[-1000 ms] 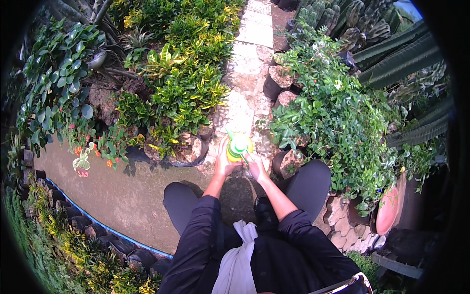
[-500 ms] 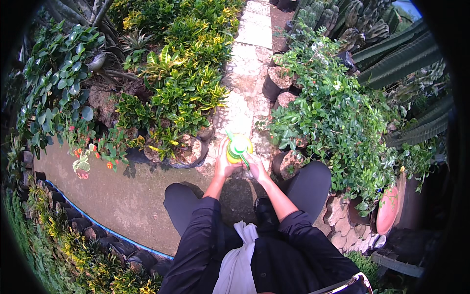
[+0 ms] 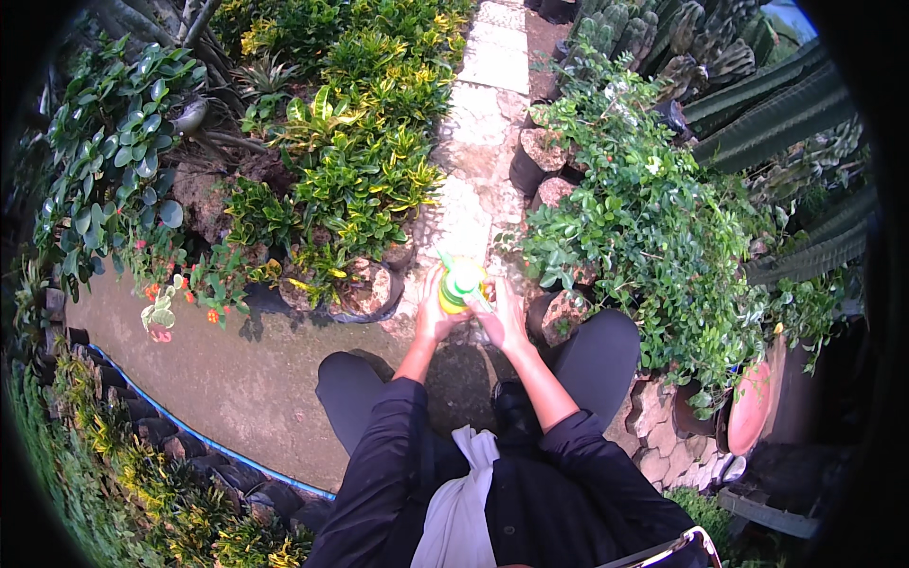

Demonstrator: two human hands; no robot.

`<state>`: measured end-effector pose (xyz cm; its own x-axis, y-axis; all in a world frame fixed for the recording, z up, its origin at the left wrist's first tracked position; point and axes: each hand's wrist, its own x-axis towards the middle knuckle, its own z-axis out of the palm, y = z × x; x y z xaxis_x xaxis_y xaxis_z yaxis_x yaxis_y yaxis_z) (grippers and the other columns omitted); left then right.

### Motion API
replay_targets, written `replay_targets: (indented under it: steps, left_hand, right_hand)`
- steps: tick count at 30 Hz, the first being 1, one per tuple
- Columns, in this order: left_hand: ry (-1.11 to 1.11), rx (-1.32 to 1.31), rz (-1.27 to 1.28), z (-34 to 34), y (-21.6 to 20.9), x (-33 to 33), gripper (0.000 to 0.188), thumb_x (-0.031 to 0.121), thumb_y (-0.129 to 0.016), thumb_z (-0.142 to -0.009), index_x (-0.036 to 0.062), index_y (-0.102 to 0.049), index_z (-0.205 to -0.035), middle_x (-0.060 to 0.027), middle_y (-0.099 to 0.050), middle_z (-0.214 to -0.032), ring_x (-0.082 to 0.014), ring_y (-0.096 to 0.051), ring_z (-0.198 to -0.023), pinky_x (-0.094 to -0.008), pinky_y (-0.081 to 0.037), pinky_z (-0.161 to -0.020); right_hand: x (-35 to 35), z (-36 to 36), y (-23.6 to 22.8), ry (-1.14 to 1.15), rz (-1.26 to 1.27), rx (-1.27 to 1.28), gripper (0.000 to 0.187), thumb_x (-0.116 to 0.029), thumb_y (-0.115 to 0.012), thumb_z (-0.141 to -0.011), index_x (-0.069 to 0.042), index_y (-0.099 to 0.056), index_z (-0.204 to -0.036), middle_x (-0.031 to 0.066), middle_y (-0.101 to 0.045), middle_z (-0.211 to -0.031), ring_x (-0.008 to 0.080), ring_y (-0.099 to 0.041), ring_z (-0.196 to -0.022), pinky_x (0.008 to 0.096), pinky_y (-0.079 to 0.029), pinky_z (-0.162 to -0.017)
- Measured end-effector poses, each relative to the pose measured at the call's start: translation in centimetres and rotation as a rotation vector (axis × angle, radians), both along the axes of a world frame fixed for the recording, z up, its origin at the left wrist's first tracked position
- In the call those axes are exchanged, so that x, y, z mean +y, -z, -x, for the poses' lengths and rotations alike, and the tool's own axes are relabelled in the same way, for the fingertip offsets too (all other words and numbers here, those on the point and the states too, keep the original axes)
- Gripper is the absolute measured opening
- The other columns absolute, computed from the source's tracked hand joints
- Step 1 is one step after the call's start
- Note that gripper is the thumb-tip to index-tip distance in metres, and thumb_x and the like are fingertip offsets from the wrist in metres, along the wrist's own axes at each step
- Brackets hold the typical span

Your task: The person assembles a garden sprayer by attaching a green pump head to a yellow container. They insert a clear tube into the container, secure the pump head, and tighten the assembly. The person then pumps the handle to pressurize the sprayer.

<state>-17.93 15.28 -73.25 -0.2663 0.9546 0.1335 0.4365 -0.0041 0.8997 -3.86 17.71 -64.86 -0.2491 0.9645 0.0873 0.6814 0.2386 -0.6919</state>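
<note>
Gripping a small green-and-yellow plastic spray bottle [image 3: 461,285] between both hands, low over the stone path.

Closing around the bottle's sides: left hand [image 3: 432,317] cupping the yellow base, right hand [image 3: 504,319] wrapping the other flank. Risking, perhaps, a slip or tilt onto the pale stepping-stone path [image 3: 478,180], or spray drifting wide of the round dark pot of yellow-green variegated leaves [image 3: 355,293]. Showing nothing of the bottle's contents. Standing nearby on the right: rough stone-like pots [image 3: 559,317] under dense small-leaved green shrubs [image 3: 644,227].
</note>
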Motion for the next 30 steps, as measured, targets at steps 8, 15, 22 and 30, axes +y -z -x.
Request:
replay_targets:
  steps: [8,15,22,30]
  left_hand:
    - [0.022,0.002,-0.017,-0.5,-1.1,0.2,0.093,0.017,-0.081,-0.049,0.0029,-0.036,-0.13,-0.0141,-0.037,-0.132,-0.0322,-0.04,-0.12,-0.0386,-0.035,-0.099]
    - [0.039,-0.095,-0.091,0.3,-1.4,-0.4,0.088,0.022,-0.079,-0.051,-0.0001,-0.04,-0.126,-0.0163,-0.04,-0.129,-0.0338,-0.039,-0.119,-0.0397,-0.033,-0.099]
    - [0.04,-0.123,-0.147,0.2,-1.4,-0.3,0.088,0.027,-0.079,-0.053,-0.0009,-0.04,-0.127,-0.018,-0.041,-0.128,-0.0358,-0.038,-0.118,-0.0416,-0.031,-0.1]
    - [0.068,0.005,-0.229,0.2,-1.3,0.1,0.089,0.021,-0.08,-0.054,-0.002,-0.036,-0.128,-0.0203,-0.041,-0.129,-0.036,-0.038,-0.121,-0.0405,-0.03,-0.102]
  right_hand:
    - [5.2,1.8,-7.0,-0.525,-0.176,-0.224,0.03,-0.029,-0.062,-0.075,-0.01,-0.055,-0.097,0.0148,-0.058,-0.075,0.0318,-0.06,-0.064,0.0409,-0.047,-0.06]
    - [4.0,3.7,-14.4,-0.221,-0.333,0.077,0.021,-0.021,-0.065,-0.072,-0.004,-0.054,-0.076,0.0138,-0.055,-0.056,0.0285,-0.058,-0.049,0.035,-0.043,-0.048]
    - [3.6,4.4,-10.8,-0.288,-0.376,0.057,0.015,-0.022,-0.058,-0.076,-0.009,-0.056,-0.08,0.0139,-0.056,-0.061,0.0337,-0.057,-0.055,0.0407,-0.044,-0.049]
    - [3.2,3.7,-2.8,-0.239,-0.214,-0.258,0.026,-0.031,-0.051,-0.08,-0.017,-0.059,-0.1,0.0157,-0.061,-0.077,0.0371,-0.06,-0.062,0.045,-0.049,-0.055]
